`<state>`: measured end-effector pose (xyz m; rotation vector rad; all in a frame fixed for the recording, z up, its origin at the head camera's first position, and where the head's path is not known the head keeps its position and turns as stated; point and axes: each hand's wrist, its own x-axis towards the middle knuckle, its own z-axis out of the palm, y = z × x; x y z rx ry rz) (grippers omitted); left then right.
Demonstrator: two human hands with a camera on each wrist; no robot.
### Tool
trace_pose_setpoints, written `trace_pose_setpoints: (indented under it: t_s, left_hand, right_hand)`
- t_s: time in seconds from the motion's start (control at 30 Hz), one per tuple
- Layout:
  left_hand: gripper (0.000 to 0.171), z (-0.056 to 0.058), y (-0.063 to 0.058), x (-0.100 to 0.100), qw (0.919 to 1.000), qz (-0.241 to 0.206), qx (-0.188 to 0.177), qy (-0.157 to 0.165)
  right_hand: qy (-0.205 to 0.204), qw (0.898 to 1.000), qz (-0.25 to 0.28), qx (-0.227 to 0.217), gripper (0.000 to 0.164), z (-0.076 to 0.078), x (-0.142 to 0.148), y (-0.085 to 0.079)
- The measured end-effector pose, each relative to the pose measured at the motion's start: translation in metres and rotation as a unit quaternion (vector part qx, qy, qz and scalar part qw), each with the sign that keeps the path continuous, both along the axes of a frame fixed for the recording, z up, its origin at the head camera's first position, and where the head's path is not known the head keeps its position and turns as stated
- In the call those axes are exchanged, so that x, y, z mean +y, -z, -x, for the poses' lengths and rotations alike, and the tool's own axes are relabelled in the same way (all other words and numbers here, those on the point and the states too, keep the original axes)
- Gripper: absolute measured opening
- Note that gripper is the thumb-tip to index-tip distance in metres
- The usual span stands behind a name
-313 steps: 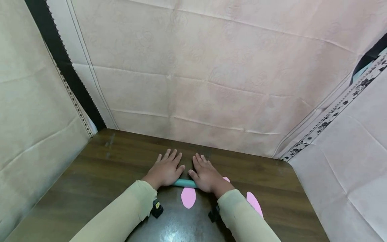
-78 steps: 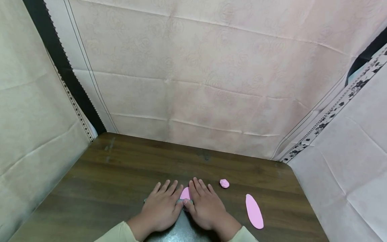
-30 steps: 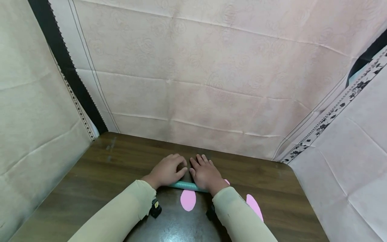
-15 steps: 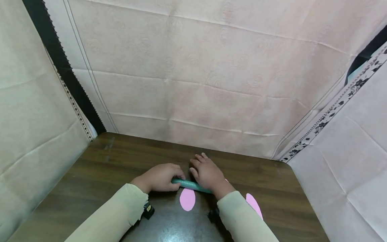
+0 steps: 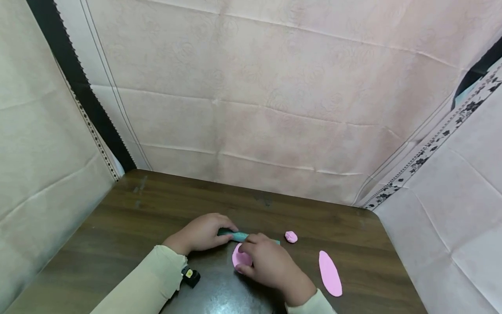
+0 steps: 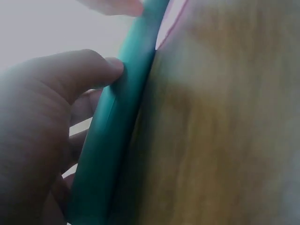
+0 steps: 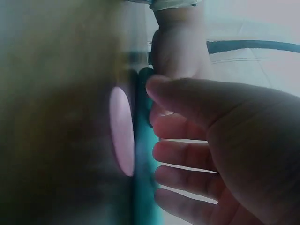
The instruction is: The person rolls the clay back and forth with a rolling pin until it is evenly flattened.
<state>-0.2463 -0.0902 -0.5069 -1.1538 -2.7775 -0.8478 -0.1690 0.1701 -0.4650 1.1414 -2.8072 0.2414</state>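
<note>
My left hand grips one end of a green rolling pin, a plain straight cylinder; in the left wrist view the thumb lies against the near side of the pin and the fingers reach behind it. On the table just in front of the pin lies a flat pink oval of clay. My right hand is over the oval's right part and hides some of it, fingers loosely bent. The right wrist view has those fingertips right beside the pin, not wrapped round it.
A small crumpled pink clay lump sits right of the pin. Farther right is a long flat pink clay piece. The brown wooden table ends at pale cloth hangings at the back and sides.
From flat on the pin, the left hand has shifted left and taken hold of its end. The right hand has come off the pin and moved nearer, over the oval, uncovering the lump.
</note>
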Motion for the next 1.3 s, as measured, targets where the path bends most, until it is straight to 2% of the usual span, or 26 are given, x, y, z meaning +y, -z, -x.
trace_pose_setpoints:
  t_s: [0.13, 0.27, 0.43, 0.57, 0.8, 1.13, 1.3]
  left_hand:
    - [0.019, -0.004, 0.007, -0.002, 0.9998, -0.009, 0.005, -0.015]
    - [0.019, -0.006, 0.01, -0.002, 0.9995, -0.019, 0.01, -0.021]
    - [0.02, -0.008, 0.01, -0.004, 0.9993, -0.025, 0.011, -0.026]
    - [0.019, -0.008, 0.011, -0.004, 0.999, -0.031, 0.017, -0.028]
    - [0.019, -0.005, 0.011, -0.004, 0.9984, -0.042, 0.011, -0.036]
    - [0.019, -0.004, 0.009, -0.003, 0.9982, -0.043, 0.017, -0.038]
    - [0.019, -0.003, 0.012, -0.003, 0.9981, -0.044, 0.014, -0.04]
  right_hand:
    - [-0.005, 1.0, 0.012, 0.0, 0.045, -0.005, 0.0, 0.009]
    - [-0.019, 1.0, 0.013, -0.007, 0.047, -0.003, 0.001, 0.016]
    - [-0.033, 0.999, 0.012, -0.017, 0.039, -0.004, 0.001, 0.02]
    - [-0.043, 0.999, 0.004, 0.01, 0.031, -0.004, 0.0, 0.021]
    - [-0.058, 0.997, 0.004, 0.043, 0.024, 0.001, 0.002, 0.021]
    - [-0.058, 0.998, 0.008, 0.033, 0.02, 0.002, 0.004, 0.021]
    - [-0.056, 0.997, 0.009, 0.042, 0.016, 0.004, 0.004, 0.024]
